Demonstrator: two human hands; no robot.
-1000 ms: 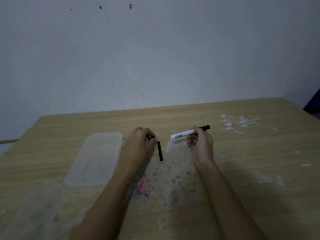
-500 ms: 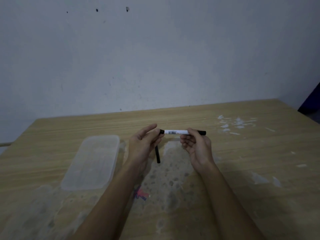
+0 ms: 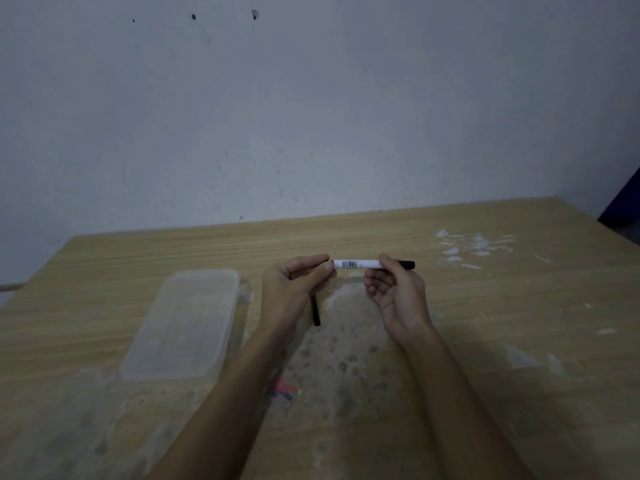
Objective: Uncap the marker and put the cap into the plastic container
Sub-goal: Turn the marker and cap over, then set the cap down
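White-barrelled, with a barcode label and a black end, the marker (image 3: 360, 264) lies level above the table (image 3: 485, 306), pinched at both ends: left hand (image 3: 294, 289) at nine o'clock, right hand (image 3: 394, 289) at three. One thin black stick (image 3: 315, 311), perhaps a cap, lies below the left hand. One clear rectangular plastic container (image 3: 187, 323) sits at eight o'clock, unobstructed.
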